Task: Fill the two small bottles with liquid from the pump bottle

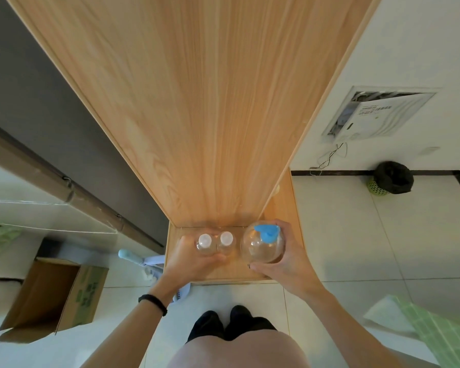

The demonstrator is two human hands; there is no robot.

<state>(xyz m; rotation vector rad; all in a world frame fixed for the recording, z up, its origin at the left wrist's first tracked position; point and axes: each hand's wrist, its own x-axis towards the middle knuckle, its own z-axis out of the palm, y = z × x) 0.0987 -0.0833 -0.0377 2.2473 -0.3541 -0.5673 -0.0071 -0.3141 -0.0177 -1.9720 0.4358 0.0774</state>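
Two small clear bottles with white caps stand side by side on a low wooden shelf (284, 208): the left small bottle (205, 245) and the right small bottle (225, 243). My left hand (189, 258) wraps around both of them from the left and front. Beside them on the right is a clear round pump bottle (260, 248) with a light blue pump head. My right hand (287, 258) grips it from the right, fingers curled round its body. All three caps are on.
A tall wooden panel (197, 102) rises behind the shelf. An open cardboard box (51, 296) sits on the floor at left, a black-lined green bin (393, 179) at right. My feet (231, 325) stand on white tiles just before the shelf. A brush (141, 261) lies left of it.
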